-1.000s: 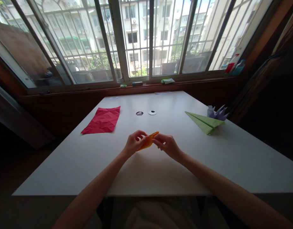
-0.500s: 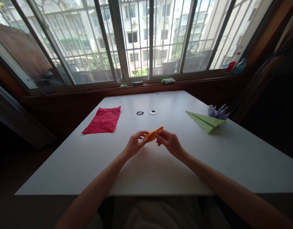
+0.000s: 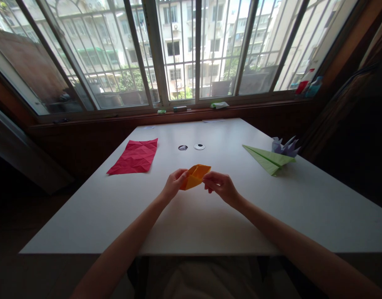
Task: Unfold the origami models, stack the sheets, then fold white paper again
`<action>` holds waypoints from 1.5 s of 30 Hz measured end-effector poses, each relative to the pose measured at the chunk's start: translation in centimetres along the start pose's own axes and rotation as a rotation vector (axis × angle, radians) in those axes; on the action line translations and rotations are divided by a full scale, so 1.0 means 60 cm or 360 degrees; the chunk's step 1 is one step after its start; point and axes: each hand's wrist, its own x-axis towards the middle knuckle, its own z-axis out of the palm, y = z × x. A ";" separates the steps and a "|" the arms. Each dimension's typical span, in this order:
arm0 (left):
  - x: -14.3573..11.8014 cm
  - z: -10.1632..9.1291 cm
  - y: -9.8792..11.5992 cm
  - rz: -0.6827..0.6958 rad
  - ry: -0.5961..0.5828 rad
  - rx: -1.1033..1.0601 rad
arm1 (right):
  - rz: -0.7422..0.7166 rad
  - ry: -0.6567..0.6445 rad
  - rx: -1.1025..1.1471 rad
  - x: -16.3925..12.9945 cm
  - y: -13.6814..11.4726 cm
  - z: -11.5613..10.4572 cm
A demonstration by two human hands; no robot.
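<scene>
A small piece of folded orange paper point(image 3: 195, 177) is held just above the white table point(image 3: 191, 224), its folds spread apart so that a hollow shows inside. My left hand point(image 3: 174, 182) grips its left end, thumb on top and fingers beneath. The fingertips of my right hand point(image 3: 220, 185) pinch its right corner. Parts of the paper under my left fingers are hidden.
Creased red paper point(image 3: 133, 157) lies on the left. On the right rest a green paper plane point(image 3: 268, 158) and a purple folded paper piece point(image 3: 285, 146). Two round discs, a grey one point(image 3: 183, 148) and a white one point(image 3: 199, 147), lie beyond my hands. A barred window stands behind.
The orange paper has turned from nearly edge-on to show its broad face and opened folds. My left hand has shifted slightly left; my right hand stays almost in place.
</scene>
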 end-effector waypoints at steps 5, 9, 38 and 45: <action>-0.001 -0.002 0.007 -0.0152 0.0043 -0.0196 | -0.0035 -0.0088 -0.0127 -0.002 -0.009 -0.002; -0.001 -0.002 0.003 -0.0222 -0.0012 -0.0336 | 0.0007 0.0010 -0.0238 0.001 -0.007 -0.003; 0.013 -0.005 -0.017 -0.0373 0.0093 -0.0815 | 0.0323 -0.0040 0.0522 0.012 0.014 -0.010; 0.004 -0.001 -0.004 -0.0305 -0.0026 -0.0740 | 0.0527 0.0066 0.0566 0.015 0.009 -0.013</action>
